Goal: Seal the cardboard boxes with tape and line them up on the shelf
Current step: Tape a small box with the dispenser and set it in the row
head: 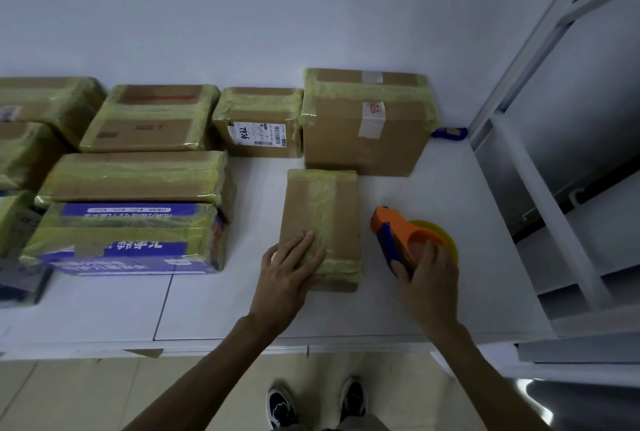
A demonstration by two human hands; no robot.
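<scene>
A small flat cardboard box point(337, 222) lies on the white shelf point(433, 292), with yellowish tape running along its top and over its near end. My left hand point(289, 269) rests flat on its near left corner, fingers straight. To the right of the box, my right hand point(427, 278) grips an orange and blue tape dispenser point(398, 234) holding a yellow tape roll point(445, 234); the dispenser sits on the shelf, apart from the box.
Several taped boxes stand along the wall: a tall one point(365, 125) just behind, a labelled one point(259, 124), and more to the left, including a blue printed box point(131, 240). A blue object point(448, 133) lies at the back right. A shelf upright point(540, 195) rises at right.
</scene>
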